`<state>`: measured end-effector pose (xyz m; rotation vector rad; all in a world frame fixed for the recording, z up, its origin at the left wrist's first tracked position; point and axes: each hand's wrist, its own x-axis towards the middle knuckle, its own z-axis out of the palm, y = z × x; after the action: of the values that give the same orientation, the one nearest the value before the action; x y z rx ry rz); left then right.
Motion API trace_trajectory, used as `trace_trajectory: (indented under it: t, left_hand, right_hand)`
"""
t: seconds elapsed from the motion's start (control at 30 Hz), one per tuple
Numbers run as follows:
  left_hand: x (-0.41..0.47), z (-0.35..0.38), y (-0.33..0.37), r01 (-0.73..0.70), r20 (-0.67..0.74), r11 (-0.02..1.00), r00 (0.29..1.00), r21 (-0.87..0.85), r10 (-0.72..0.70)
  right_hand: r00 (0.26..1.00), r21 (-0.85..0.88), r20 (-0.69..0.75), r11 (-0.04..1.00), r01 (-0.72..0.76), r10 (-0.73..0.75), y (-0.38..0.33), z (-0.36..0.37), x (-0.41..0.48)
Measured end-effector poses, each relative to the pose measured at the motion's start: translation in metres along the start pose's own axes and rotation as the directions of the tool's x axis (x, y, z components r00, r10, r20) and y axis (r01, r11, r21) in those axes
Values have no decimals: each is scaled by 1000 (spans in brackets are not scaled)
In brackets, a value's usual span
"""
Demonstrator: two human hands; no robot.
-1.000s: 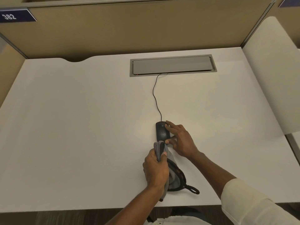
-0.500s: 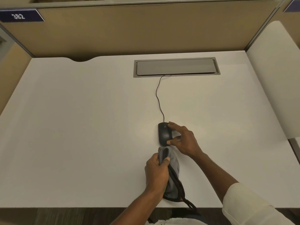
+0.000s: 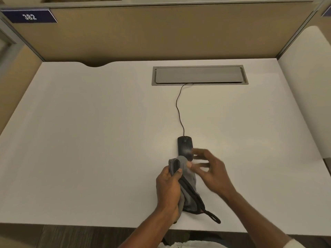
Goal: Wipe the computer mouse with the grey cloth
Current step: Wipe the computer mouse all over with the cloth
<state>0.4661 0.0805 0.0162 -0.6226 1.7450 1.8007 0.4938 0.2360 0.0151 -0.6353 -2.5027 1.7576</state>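
Note:
A black wired computer mouse (image 3: 185, 146) lies on the white desk (image 3: 89, 140), its cable (image 3: 179, 108) running back to a grey hatch. My left hand (image 3: 168, 190) is closed around a bunched grey cloth (image 3: 188, 183) with black trim and a black loop, held just in front of the mouse's near end. My right hand (image 3: 213, 173) is blurred, fingers spread, just right of the cloth and off the mouse, holding nothing.
A grey cable hatch (image 3: 199, 75) is set into the desk at the back. Tan partition walls (image 3: 161, 33) close off the back and left; a white panel (image 3: 308, 86) stands on the right. A blue sign reads 382 (image 3: 29, 16).
My right hand has let go of the mouse and pulled back toward the cloth. My left hand still grips the cloth near the mouse's rear.

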Motion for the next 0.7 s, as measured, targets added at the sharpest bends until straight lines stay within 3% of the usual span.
trace_trajectory:
  t: [0.1,0.2,0.27,0.37,0.47,0.57,0.7]
  left_hand:
    - [-4,10,5,17,111,989,994,-144,-1]
    - [-13,20,9,92,270,960,963,-265,-18]
    - [-16,24,10,97,372,964,928,-247,2]
    - [-12,24,8,-108,352,993,932,53,83]
    - [9,20,6,-350,160,808,937,473,312]
    - [36,16,4,-348,41,587,881,731,472]
    - [65,28,-3,-330,75,418,851,846,521]
  right_hand:
    - [995,-7,102,1000,-7,7,0,14,-36]
    - [998,33,46,999,-40,39,3,10,-47]
    - [1000,-19,11,1000,-10,10,3,1,-44]
    - [996,-118,-63,992,51,-59,11,-17,-34]
    - [992,-363,-109,931,25,-69,14,-35,-11]
    - [992,-543,-103,840,7,-75,8,-47,21]
    - [995,-654,-8,753,72,-102,-4,-43,67]
